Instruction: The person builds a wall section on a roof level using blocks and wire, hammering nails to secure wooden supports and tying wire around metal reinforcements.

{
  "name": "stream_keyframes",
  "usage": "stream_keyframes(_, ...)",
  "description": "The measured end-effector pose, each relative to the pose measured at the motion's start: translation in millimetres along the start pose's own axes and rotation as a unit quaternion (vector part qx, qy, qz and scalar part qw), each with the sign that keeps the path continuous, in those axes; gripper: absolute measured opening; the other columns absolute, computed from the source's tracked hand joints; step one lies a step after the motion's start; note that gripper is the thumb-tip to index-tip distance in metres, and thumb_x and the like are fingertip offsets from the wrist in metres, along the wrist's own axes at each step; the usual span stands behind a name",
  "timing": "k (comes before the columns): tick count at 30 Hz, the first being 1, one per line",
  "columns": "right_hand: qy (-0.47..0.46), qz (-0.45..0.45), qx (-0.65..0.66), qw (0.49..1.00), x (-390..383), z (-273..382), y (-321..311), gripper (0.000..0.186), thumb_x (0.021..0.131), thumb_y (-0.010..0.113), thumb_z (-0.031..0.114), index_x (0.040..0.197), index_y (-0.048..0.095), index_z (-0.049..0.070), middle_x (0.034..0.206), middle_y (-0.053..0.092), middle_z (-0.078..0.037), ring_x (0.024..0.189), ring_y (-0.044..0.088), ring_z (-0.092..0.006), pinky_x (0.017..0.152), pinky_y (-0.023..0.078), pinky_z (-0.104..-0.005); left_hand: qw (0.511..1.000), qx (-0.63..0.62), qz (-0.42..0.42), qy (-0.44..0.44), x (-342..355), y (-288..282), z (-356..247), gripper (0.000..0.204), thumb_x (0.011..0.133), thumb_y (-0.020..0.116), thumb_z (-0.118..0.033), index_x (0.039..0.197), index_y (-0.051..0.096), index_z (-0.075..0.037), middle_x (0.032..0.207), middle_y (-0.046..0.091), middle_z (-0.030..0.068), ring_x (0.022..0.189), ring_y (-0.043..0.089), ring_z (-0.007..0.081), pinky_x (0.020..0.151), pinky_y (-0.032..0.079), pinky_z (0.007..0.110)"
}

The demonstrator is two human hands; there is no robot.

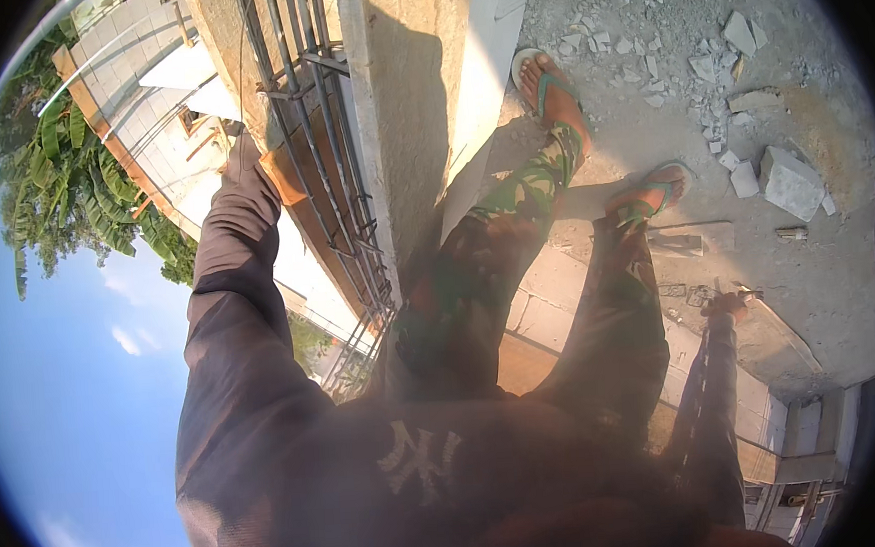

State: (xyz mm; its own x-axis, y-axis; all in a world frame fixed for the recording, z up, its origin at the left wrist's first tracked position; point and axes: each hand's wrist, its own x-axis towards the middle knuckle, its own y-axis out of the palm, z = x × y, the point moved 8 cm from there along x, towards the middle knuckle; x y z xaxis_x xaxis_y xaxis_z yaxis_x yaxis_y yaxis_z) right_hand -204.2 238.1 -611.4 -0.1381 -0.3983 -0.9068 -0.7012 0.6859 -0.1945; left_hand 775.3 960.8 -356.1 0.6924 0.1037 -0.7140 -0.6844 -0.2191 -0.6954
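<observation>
My left arm stretches up the left side of the view, its dark sleeve ending beside a pale block wall. At its end my left hand is small and in shadow, and its fingers cannot be made out. Close by it runs a cage of steel reinforcing bars along a board-sided concrete beam. My right arm hangs down at the lower right. Its hand is closed above the dusty ground, with a thin dark end sticking out beside it; what it grips is too small to name.
A concrete edge runs beside my legs. My sandalled feet stand on dusty ground with broken concrete chunks and rubble. A wooden strip lies near my right hand. Banana plants grow beyond the wall.
</observation>
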Motion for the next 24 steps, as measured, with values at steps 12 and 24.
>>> stream_keyframes(12, -0.338, -0.358, 0.45, 0.745, -587, 356, -569, 0.048, 0.108, 0.058, 0.028, 0.146, 0.049, 0.0, 0.095, 0.062, -0.006, 0.063, 0.054, -0.0086, 0.05, 0.046, -0.0248, 0.638, -0.701, 0.147, -0.284, 41, 246, 23, 0.039, 0.113, 0.047, -0.034, 0.118, 0.068, -0.002, 0.104, 0.078, 0.0107, 0.088, 0.075, 0.0206, 0.073, 0.059, 0.036)
stream_keyframes(24, -0.678, -0.233, 0.01, 0.697, -746, 725, -656, 0.047, 0.11, 0.055, 0.021, 0.153, 0.052, 0.002, 0.084, 0.06, -0.002, 0.069, 0.047, -0.0064, 0.06, 0.043, -0.0242, 0.86, -0.461, -0.007, -0.221, 29, 210, -13, 0.019, 0.099, 0.071, -0.021, 0.088, 0.077, -0.007, 0.079, 0.074, 0.0002, 0.069, 0.069, 0.0119, 0.06, 0.054, 0.028)
